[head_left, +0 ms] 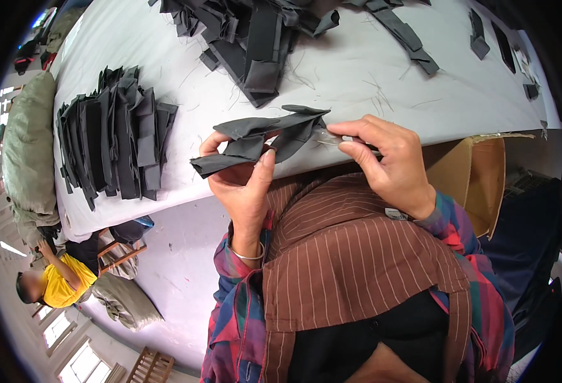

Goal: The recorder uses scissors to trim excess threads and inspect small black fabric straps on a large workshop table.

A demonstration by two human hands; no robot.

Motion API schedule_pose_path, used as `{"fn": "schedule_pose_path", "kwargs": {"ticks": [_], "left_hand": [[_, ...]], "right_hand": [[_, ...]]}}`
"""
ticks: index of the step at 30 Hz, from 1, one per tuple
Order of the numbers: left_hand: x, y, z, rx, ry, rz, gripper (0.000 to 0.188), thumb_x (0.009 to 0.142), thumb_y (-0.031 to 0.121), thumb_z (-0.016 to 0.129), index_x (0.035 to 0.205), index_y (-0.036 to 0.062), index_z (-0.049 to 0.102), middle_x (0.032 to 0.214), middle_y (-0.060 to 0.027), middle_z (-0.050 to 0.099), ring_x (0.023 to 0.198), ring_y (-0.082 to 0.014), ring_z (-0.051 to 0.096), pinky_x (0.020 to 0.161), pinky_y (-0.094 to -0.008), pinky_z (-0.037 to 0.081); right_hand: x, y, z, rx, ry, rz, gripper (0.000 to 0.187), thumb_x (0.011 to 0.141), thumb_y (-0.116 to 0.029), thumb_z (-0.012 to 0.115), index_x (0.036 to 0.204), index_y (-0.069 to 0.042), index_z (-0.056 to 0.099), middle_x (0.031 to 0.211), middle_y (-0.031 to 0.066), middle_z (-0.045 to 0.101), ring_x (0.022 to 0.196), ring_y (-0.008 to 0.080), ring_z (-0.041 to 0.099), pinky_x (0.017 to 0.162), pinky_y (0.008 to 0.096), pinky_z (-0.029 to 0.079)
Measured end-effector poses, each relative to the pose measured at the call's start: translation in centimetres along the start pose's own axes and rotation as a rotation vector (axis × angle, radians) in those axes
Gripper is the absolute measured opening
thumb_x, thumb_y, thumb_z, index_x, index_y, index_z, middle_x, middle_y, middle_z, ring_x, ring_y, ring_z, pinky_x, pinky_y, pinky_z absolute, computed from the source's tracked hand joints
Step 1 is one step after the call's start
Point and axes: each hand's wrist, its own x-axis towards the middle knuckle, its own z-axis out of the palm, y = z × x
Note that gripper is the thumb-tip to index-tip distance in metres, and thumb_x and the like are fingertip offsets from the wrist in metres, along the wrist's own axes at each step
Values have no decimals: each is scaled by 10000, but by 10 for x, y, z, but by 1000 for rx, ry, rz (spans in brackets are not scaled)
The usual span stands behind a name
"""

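At mid-frame your left hand (pixel 243 175) pinches a folded grey cloth piece (pixel 262 137) over the table (pixel 357 76) edge, while your right hand (pixel 386 159) is closed on small snips (pixel 332 137) touching the cloth's right end, a stack (pixel 115 137) lying at left.

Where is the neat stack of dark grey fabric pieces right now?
In the head view, the neat stack of dark grey fabric pieces lies on the left part of the white table, left of the left hand.
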Motion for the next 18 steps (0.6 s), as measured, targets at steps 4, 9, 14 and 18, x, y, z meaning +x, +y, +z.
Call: {"fn": "schedule_pose_path", "kwargs": {"ticks": [4,9,14,18], "left_hand": [[-1,1,2,34,-22,-5,565,731,-85,725,1178,38,402,1125,-122,528,1010,-184,578,913,-321,467],[-3,-2,3,45,-20,-4,553,728,-100,721,1165,37,413,1133,-116,517,1028,-178,562,915,-317,464],[-4,-2,5,42,-31,-16,549,725,-112,718,1160,36,417,1139,-113,516,1043,-177,553,921,-319,460],[-4,-3,5,45,-26,-19,544,722,-118,717,1152,36,421,1135,-111,518,1034,-177,557,925,-321,459]], "right_hand": [[-2,4,7,-106,20,-35,82,811,-133,674,881,-102,703,706,45,627,599,225,595,519,326,447],[-2,9,11,-149,36,-66,73,815,-164,669,856,-114,701,698,37,627,611,229,609,517,334,453],[-1,9,14,-172,29,-66,73,810,-171,674,848,-115,701,701,35,631,618,234,612,522,343,456],[-2,10,14,-183,10,-71,75,799,-118,675,864,-86,696,733,56,649,637,240,624,543,335,466]]}}
